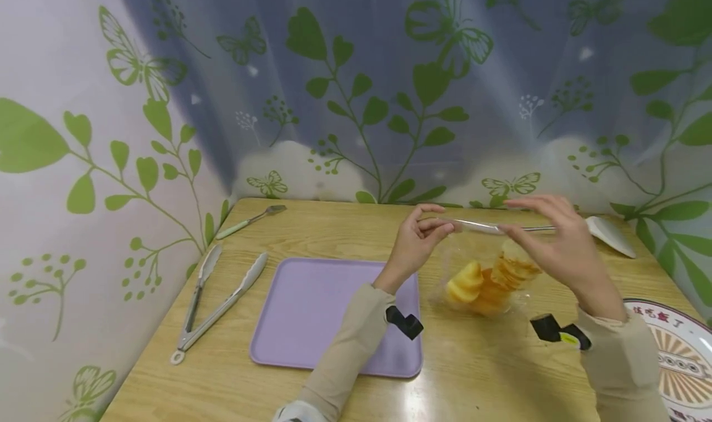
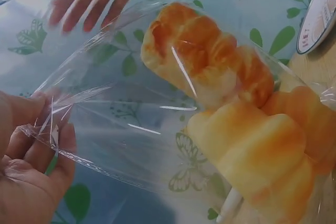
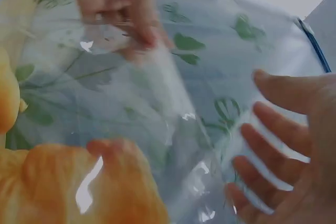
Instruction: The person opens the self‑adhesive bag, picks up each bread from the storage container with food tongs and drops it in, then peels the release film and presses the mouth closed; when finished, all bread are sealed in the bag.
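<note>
My left hand (image 1: pixel 414 246) pinches the upper edge of a clear plastic bag (image 2: pixel 126 145) between thumb and fingers. Inside the bag, which hangs over the table right of the purple tray, are several golden-brown bread rolls (image 1: pixel 489 286). Close up in the left wrist view, a ridged roll (image 2: pixel 257 156) lies beside a browner piece (image 2: pixel 194 51). My right hand (image 1: pixel 562 249) is at the bag's other side with fingers spread and thumb apart. In the right wrist view its fingers (image 3: pixel 278 166) hold nothing, and the bag's side lies just left of them.
The purple tray (image 1: pixel 311 311) lies left of the bag, with metal tongs (image 1: pixel 222 308) and a green-handled fork (image 1: pixel 245 225) farther left. A white-headed utensil (image 1: pixel 612 236) lies at the back right. A printed plate (image 1: pixel 645 308) stands at the right edge. Leaf-patterned cloth (image 1: pixel 356 150) hangs behind the table.
</note>
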`<state>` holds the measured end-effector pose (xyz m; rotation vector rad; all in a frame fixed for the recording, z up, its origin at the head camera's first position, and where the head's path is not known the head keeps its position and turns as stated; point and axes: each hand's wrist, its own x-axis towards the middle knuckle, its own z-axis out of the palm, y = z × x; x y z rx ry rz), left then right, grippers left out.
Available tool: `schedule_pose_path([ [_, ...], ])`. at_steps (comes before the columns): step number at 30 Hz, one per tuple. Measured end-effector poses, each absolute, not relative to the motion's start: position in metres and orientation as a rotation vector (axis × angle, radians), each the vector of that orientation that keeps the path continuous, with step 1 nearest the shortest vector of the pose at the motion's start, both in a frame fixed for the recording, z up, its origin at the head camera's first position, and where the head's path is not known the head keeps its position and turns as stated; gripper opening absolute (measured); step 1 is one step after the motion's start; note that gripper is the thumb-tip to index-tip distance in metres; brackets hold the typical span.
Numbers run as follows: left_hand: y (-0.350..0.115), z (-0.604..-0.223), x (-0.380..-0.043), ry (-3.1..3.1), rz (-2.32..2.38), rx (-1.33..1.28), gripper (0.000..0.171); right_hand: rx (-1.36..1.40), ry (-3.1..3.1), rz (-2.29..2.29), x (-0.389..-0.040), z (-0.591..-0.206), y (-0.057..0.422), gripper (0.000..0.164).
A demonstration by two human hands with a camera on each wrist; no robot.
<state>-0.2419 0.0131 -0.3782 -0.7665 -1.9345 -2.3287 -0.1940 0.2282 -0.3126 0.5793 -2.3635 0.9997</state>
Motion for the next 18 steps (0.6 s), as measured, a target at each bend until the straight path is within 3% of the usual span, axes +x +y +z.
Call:
schedule_pose_path([
  [5, 0.020, -0.383, -0.238, -1.971, -2.345, -0.723, 0.038, 0.703, -2.642, 0.661, -0.210, -0.313, 0.199, 0.026],
  [10, 0.027, -0.388, -0.234, -2.105, -2.267, -0.677, 0.025, 0.704, -2.671, 0.635, -0.212, -0.318, 0.194, 0.006],
  [18, 0.026, -0.388, -0.236, -2.099, -2.218, -0.681, 0.020, 0.476, -2.823, 0.688, -0.204, -0.313, 0.223, 0.013],
])
